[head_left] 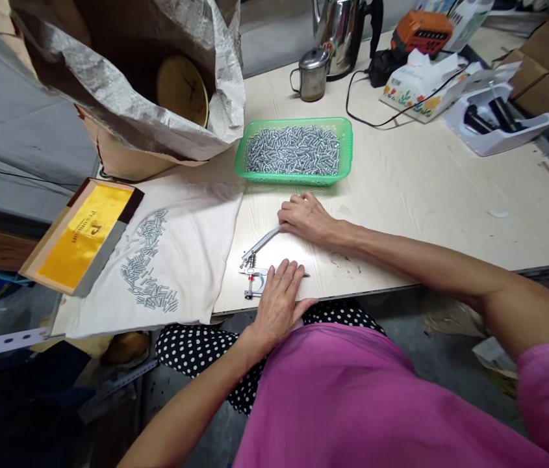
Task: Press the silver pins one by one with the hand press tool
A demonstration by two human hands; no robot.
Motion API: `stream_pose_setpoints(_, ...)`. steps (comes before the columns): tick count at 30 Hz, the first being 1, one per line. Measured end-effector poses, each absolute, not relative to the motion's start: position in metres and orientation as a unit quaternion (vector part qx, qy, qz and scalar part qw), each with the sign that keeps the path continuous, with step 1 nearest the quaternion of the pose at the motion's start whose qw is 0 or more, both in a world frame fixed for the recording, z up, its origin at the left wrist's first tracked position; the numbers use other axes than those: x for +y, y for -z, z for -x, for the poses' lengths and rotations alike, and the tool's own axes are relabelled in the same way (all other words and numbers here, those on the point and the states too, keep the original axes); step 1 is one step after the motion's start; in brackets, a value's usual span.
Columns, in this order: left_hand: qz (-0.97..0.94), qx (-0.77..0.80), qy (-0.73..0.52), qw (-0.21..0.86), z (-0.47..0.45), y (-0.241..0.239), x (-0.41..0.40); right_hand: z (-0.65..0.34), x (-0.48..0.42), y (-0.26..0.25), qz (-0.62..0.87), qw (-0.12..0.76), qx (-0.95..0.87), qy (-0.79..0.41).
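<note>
A metal hand-press tool point(258, 274) with a C-shaped body, a small spring and a red ring lies on the table near its front edge. My right hand point(307, 218) curls round the end of its raised lever point(263, 244). Flat over the right part of the tool's body rests my left hand point(281, 299), fingers stretched out; a thin tip pokes out beyond them. Beyond my hands, a green plastic basket point(347, 153) holds many small silver screw-like pieces point(293, 149). More small metal pieces point(150, 266) are spread in a curved band on a white cloth point(201, 260) to the left.
A yellow-topped box point(84, 231) sits at the cloth's left edge. A large open sack point(152, 140) stands behind it. Toward the back are a lidded metal cup point(312, 75), a kettle point(345, 39), a cable, an orange battery point(420, 31) and a white holder point(498, 127).
</note>
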State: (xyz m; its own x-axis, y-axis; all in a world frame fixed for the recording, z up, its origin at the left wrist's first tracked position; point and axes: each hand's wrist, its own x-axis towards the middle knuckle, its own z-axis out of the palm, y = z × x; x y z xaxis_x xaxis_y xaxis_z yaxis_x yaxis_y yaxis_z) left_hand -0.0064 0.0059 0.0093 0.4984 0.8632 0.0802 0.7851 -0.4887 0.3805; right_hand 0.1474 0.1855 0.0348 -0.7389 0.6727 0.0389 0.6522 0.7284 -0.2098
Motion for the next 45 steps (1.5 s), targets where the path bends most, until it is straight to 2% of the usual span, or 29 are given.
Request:
stream_pose_setpoints(3,-0.847,0.487,-0.143,0.156,0.007,-0.005,0.010,-0.125,0.177,-0.049,0.311,0.055,-0.947,-0.061)
stream_pose_setpoints(7,-0.831,0.509,-0.134,0.182,0.003,0.000,0.005,-0.089,0.142,-0.057,0.089,0.054,-0.992,-0.071)
stream_pose_setpoints(10,-0.848,0.469,-0.161,0.189,0.006,-0.014,-0.013,-0.068,0.123,-0.048,0.000,0.056,-0.996,-0.074)
stream_pose_setpoints(13,-0.903,0.332,-0.223,0.156,0.028,-0.041,-0.033,-0.057,0.121,-0.035,-0.022,0.071,-0.995,-0.072)
stream_pose_setpoints(15,-0.906,0.320,-0.263,0.089,0.059,-0.060,-0.035,-0.053,0.123,-0.028,-0.027,0.084,-0.990,-0.106)
stream_pose_setpoints(17,-0.860,0.421,-0.289,-0.015,0.104,-0.075,-0.020,-0.050,0.127,-0.025,-0.011,0.116,-0.974,-0.192)
stream_pose_setpoints(19,-0.761,0.582,-0.263,-0.110,0.155,-0.082,0.012,-0.049,0.134,-0.027,0.047,0.179,-0.936,-0.298)
stream_pose_setpoints(22,-0.644,0.742,-0.150,-0.110,0.221,-0.079,0.072,-0.060,0.160,-0.045,0.175,0.310,-0.855,-0.377)
stream_pose_setpoints(24,-0.586,0.802,-0.090,-0.075,0.248,-0.071,0.108,-0.079,0.189,-0.064,0.247,0.386,-0.823,-0.337)
stream_pose_setpoints(27,-0.548,0.834,-0.039,-0.056,0.266,-0.059,0.145,-0.119,0.235,-0.090,0.347,0.431,-0.814,-0.175)
stream_pose_setpoints(30,-0.592,0.802,0.026,-0.076,0.270,-0.053,0.166,-0.153,0.263,-0.101,0.406,0.422,-0.810,-0.019)
stream_pose_setpoints(32,-0.638,0.761,0.081,-0.086,0.273,-0.052,0.174,-0.164,0.264,-0.098,0.412,0.410,-0.814,0.023)
stream_pose_setpoints(37,-0.702,0.697,0.131,-0.068,0.288,-0.062,0.188,-0.159,0.209,-0.070,0.329,0.359,-0.872,-0.048)
stream_pose_setpoints(39,-0.707,0.699,0.079,-0.068,0.285,-0.066,0.187,-0.155,0.177,-0.056,0.295,0.300,-0.901,-0.103)
stream_pose_setpoints(42,-0.656,0.750,-0.088,-0.010,0.254,-0.068,0.165,-0.155,0.132,-0.037,0.273,0.198,-0.925,-0.177)
stream_pose_setpoints(45,-0.575,0.764,-0.186,0.227,0.196,-0.068,0.118,-0.159,0.102,-0.021,0.281,0.150,-0.924,-0.210)
